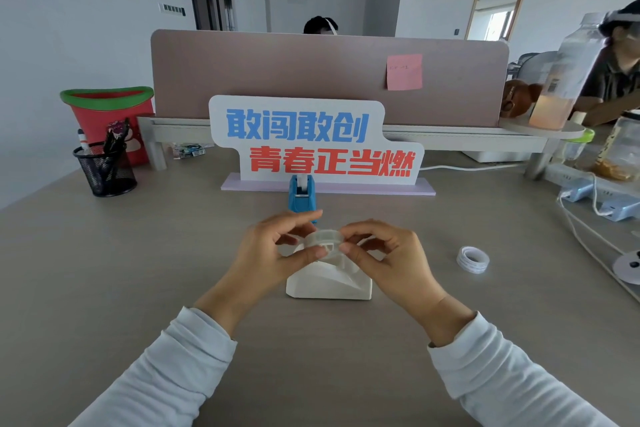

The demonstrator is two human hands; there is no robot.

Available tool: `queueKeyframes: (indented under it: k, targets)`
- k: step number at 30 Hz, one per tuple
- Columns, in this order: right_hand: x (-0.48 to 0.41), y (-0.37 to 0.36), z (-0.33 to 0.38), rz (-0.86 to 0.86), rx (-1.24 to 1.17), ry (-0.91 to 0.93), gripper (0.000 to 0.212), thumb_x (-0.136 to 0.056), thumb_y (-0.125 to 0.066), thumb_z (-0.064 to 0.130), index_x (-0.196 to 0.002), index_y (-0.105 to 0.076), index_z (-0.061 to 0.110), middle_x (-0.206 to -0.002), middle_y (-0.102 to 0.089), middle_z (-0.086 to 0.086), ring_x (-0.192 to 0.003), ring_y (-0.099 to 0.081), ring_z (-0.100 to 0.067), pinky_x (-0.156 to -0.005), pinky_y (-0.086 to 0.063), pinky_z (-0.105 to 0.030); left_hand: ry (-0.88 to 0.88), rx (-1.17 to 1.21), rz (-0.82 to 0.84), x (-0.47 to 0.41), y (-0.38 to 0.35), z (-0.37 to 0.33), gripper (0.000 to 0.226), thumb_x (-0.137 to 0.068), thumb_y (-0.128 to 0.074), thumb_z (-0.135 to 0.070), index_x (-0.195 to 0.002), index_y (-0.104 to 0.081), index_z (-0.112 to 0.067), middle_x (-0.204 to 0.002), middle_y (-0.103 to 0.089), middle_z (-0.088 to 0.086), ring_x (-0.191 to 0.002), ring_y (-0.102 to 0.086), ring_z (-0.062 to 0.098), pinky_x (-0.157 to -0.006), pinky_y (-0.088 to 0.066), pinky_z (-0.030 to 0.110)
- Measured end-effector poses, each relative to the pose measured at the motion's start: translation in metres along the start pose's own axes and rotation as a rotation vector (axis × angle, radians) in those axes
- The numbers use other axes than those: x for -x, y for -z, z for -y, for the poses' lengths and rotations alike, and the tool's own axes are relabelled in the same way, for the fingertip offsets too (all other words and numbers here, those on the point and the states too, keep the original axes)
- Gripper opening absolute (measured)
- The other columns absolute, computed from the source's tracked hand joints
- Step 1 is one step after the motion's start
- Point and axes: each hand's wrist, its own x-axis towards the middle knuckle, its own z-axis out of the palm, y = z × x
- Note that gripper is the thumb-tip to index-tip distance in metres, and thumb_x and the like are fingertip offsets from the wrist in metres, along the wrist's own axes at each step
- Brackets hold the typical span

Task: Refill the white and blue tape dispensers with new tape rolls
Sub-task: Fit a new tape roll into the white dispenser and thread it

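The white tape dispenser (327, 282) stands on the desk right in front of me. Just above it, a clear tape roll (325, 238) is pinched from both sides: my left hand (277, 253) grips its left edge, my right hand (384, 255) its right edge. Whether the roll touches the dispenser is hidden by my fingers. Behind my hands stands the blue tape dispenser (302, 196), upright, partly covered by my left fingers. A second tape roll (472, 259), white with a dark edge, lies flat on the desk to the right.
A printed sign (311, 142) on a lilac base stands behind the blue dispenser. At the left are a black mesh pen cup (104, 172) and a red bin (110, 118). White cables and chargers (588, 198) lie at the right, near bottles on a shelf.
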Motion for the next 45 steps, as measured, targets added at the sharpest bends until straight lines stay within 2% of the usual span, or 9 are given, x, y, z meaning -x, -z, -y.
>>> queueKeyframes:
  k: [6,9,17,21,24,27,31,37,45]
  targets:
    - [0.000,0.000,-0.003,0.114,0.003,-0.047,0.023,-0.079,-0.066,0.012,-0.100,-0.068,0.021,-0.095,-0.069,0.004,-0.087,-0.065,-0.008,-0.079,-0.053,-0.019,0.006,0.006,0.031,-0.001,0.001,0.000,0.033,-0.065,-0.068,-0.031,-0.097,-0.066,-0.029,-0.087,-0.067,-0.014,-0.087,-0.061,0.010,-0.075,-0.051,0.017]
    - [0.000,-0.001,-0.004,0.096,0.010,-0.019,0.023,-0.078,-0.064,0.017,-0.100,-0.069,0.017,-0.091,-0.068,0.009,-0.085,-0.065,-0.008,-0.077,-0.053,-0.018,0.018,0.029,0.040,-0.001,0.001,-0.001,0.030,-0.063,-0.069,-0.033,-0.093,-0.065,-0.035,-0.089,-0.065,-0.023,-0.086,-0.061,0.009,-0.073,-0.051,0.015]
    - [-0.001,0.000,-0.002,0.086,-0.045,-0.008,0.021,-0.075,-0.066,0.022,-0.095,-0.070,0.025,-0.085,-0.069,0.022,-0.085,-0.065,-0.007,-0.077,-0.052,-0.017,-0.032,0.021,0.010,-0.001,0.001,-0.001,0.032,-0.063,-0.070,-0.030,-0.094,-0.065,-0.036,-0.091,-0.065,-0.023,-0.084,-0.061,0.007,-0.071,-0.051,0.015]
    - [-0.001,0.002,0.005,0.118,-0.391,-0.207,0.007,-0.073,-0.069,0.018,-0.080,-0.071,0.020,-0.092,-0.072,0.008,-0.088,-0.067,-0.016,-0.075,-0.055,-0.024,-0.117,0.013,-0.038,-0.001,-0.001,-0.001,0.034,-0.066,-0.070,-0.019,-0.099,-0.066,-0.026,-0.093,-0.063,-0.030,-0.088,-0.063,0.005,-0.073,-0.051,0.012]
    - [-0.001,0.003,0.009,0.170,-0.465,-0.344,0.015,-0.066,-0.067,0.023,-0.076,-0.063,0.013,-0.093,-0.071,0.002,-0.081,-0.070,-0.020,-0.070,-0.058,-0.025,-0.176,-0.035,-0.037,0.000,-0.003,-0.002,0.028,-0.069,-0.070,-0.019,-0.097,-0.067,-0.020,-0.095,-0.064,-0.028,-0.093,-0.063,0.004,-0.076,-0.051,0.014]
    - [-0.002,0.003,0.012,0.136,-0.490,-0.361,0.006,-0.069,-0.068,0.011,-0.072,-0.063,0.011,-0.082,-0.070,-0.002,-0.072,-0.070,-0.017,-0.067,-0.057,-0.022,-0.245,-0.125,-0.023,0.000,-0.002,-0.004,0.029,-0.069,-0.072,-0.030,-0.096,-0.068,-0.019,-0.098,-0.066,-0.014,-0.094,-0.062,0.002,-0.080,-0.049,0.013]
    - [-0.004,0.006,0.012,0.109,-0.422,-0.350,0.021,-0.075,-0.064,-0.006,-0.071,-0.067,0.015,-0.084,-0.070,-0.005,-0.075,-0.067,-0.017,-0.073,-0.057,-0.026,-0.282,-0.201,0.001,-0.001,-0.001,-0.005,0.028,-0.070,-0.069,-0.034,-0.095,-0.068,-0.022,-0.100,-0.067,-0.008,-0.095,-0.062,0.002,-0.083,-0.050,0.016]
    - [-0.004,0.011,0.014,0.100,-0.434,-0.374,0.014,-0.079,-0.060,-0.004,-0.080,-0.066,0.009,-0.071,-0.071,-0.001,-0.067,-0.069,-0.014,-0.066,-0.057,-0.020,-0.247,-0.140,-0.014,0.000,0.001,-0.006,0.029,-0.068,-0.074,-0.035,-0.094,-0.064,-0.027,-0.097,-0.059,-0.044,-0.093,-0.062,-0.006,-0.074,-0.049,0.010]
    - [-0.005,0.011,0.016,0.080,-0.443,-0.395,0.024,-0.082,-0.054,-0.007,-0.074,-0.068,0.011,-0.063,-0.072,-0.001,-0.061,-0.069,-0.014,-0.060,-0.056,-0.018,-0.173,0.046,0.003,0.001,-0.001,-0.003,0.027,-0.069,-0.069,-0.015,-0.095,-0.066,-0.020,-0.096,-0.064,-0.036,-0.096,-0.065,0.002,-0.080,-0.050,0.014]
